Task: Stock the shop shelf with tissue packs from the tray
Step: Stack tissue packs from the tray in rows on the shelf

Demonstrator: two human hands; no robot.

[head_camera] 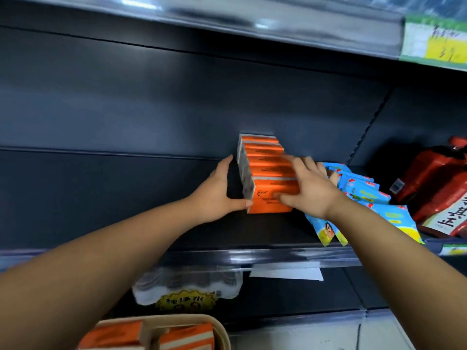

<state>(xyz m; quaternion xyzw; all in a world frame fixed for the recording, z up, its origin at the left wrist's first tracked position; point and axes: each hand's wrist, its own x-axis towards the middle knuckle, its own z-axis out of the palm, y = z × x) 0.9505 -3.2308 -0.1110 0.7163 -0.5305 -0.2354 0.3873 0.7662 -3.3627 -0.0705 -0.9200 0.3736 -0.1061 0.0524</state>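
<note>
Shelf point(121, 183): dark deck, bare to the left of the stock, so the row has no neighbour to brace it on that side.
Tray point(177, 318): at the bottom edge of view, below the shelf, with orange packs in it waiting to be stocked.
Left hand point(217, 190): open, with straight fingers lying along the row's left side. The thumb tip touches the front pack's lower corner and grips nothing.
Tissue packs point(267, 173): an orange row standing on edge, running from the back panel toward the front of the shelf. The front pack sits slightly proud of the others.
Right hand point(310, 188): spread flat over the tops of the front packs, thumb pressing on the front face. It steadies the row rather than clasping it.
Blue packs point(366, 195): leaning and loosely heaped just beside the row, partly under the right wrist.
Risk, row: uneven pressure from either hand is likely to fan the packs leftward into the bare space.
Risk, neighbours: a sideways wrist movement could drag the blue packs off the front edge.
Red bags point(439, 183): well apart, no hazard judged.
</note>
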